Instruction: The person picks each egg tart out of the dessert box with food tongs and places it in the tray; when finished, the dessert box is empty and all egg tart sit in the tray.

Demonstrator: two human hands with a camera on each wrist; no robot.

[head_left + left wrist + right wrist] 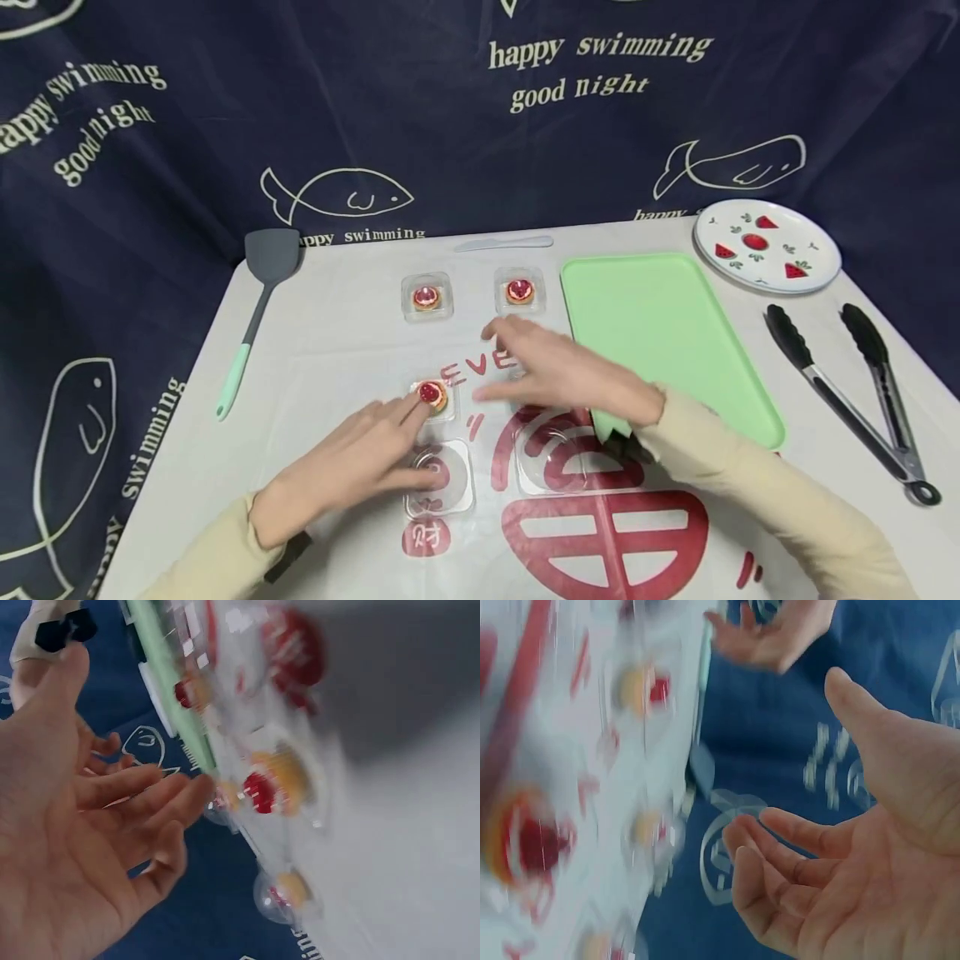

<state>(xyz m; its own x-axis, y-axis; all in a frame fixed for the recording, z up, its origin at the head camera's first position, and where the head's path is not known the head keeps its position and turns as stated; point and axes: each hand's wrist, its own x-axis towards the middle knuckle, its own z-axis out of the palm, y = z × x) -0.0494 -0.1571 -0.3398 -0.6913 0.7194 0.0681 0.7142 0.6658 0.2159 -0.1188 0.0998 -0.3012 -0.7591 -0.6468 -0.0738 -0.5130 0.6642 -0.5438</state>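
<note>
Bench [330, 333] under a printed cloth; green tray [660, 333] right of centre. Right hand [562, 371] open, fingers spread, blurred, hovering mid-frame. Left hand [360, 458] open, fingertips touching the tart [432, 395] lower centre, just above an empty clear lid [442, 483]. Risk: a fast sweep of the right hand could knock the tart from its case, or the left fingers smear its red topping.

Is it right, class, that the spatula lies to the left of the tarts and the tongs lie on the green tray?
Not quite. The spatula does lie left of the tarts, but the tongs lie on the tablecloth, right of the green tray, not on it. The head view shows this.
</note>
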